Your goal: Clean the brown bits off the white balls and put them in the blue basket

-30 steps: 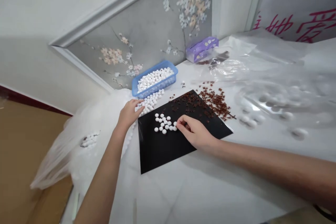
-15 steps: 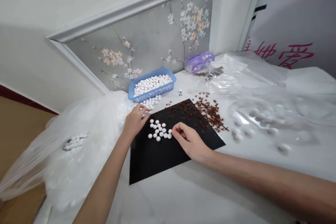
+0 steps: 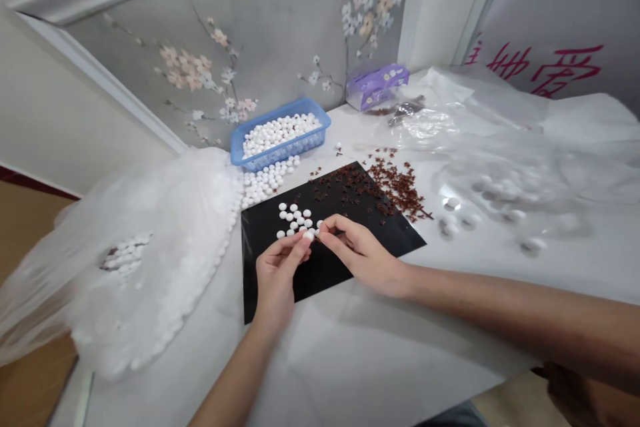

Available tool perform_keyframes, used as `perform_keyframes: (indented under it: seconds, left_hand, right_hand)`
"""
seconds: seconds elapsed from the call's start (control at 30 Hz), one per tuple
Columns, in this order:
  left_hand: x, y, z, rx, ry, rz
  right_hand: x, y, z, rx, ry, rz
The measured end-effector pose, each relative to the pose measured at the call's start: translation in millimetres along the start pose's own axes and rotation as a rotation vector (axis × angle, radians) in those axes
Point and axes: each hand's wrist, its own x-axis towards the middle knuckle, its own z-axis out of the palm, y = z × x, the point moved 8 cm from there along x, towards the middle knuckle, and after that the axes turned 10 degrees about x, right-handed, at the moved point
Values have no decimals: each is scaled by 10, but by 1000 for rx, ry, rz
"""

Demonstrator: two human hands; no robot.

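Over the black mat (image 3: 320,273), my left hand (image 3: 280,267) pinches a white ball (image 3: 309,236) between thumb and fingertips. My right hand (image 3: 357,250) meets it from the right, its thumb and forefinger pressed together; what they hold is too small to make out. Several white balls (image 3: 293,217) lie on the mat just behind my fingertips. Small brown star-shaped pieces (image 3: 395,183) are spread over the mat's far right corner and the table beside it.
A blue basket (image 3: 280,155) of white balls stands against the wall, with loose balls in front. Left is a large clear bag (image 3: 165,267) of white balls. A purple pack (image 3: 377,87) and plastic bags (image 3: 525,167) lie at the back and right.
My left hand has come from the loose balls near the basket to my right hand, now with a white ball in its grip. The camera view has shifted, and everything appears higher.
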Motion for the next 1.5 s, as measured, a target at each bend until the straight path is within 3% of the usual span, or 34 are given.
perform_keyframes:
  seconds: [0.57,1.5]
  left_hand:
    - [22,-6,55,-11,-45,19]
    - [61,-68,92,-74,-152,-80]
  right_hand:
    - [-4,-56,-25,-88,2,-73]
    - [-4,-87,18,-87,-54,-119]
